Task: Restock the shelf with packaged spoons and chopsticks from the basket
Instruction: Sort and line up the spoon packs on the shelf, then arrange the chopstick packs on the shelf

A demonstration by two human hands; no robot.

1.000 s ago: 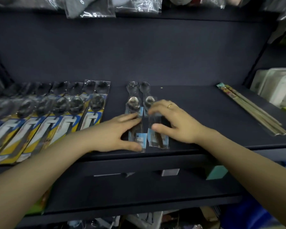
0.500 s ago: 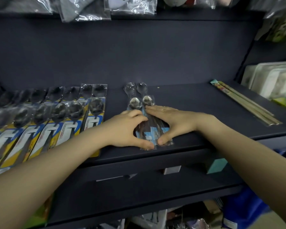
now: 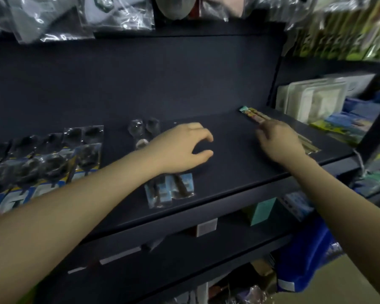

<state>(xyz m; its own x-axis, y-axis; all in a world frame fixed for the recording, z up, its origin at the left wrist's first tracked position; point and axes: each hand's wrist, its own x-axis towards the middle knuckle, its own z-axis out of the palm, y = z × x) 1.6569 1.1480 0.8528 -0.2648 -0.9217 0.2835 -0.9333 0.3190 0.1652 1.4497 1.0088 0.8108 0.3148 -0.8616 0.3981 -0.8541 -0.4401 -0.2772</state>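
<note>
Two clear packs of spoons (image 3: 170,189) with blue labels lie side by side on the dark shelf (image 3: 228,172), near its front edge. My left hand (image 3: 182,148) hovers above their upper half with fingers loosely curved and holds nothing. My right hand (image 3: 279,141) is over at the packaged chopsticks (image 3: 253,113) on the shelf's right side, fingers reaching onto the pack; whether it grips the pack is hidden. A row of yellow-and-blue spoon packs (image 3: 42,170) fills the shelf's left part.
White plastic trays (image 3: 312,99) stand on the neighbouring shelf at right. Bagged goods (image 3: 116,14) hang from above. A blue basket (image 3: 305,253) sits low at right, below the shelf. A lower dark shelf (image 3: 162,260) carries price tags.
Both hands have left the two spoon packs. The right hand moved right to the chopsticks; the left lifted and drifted right. The view swung to the right.
</note>
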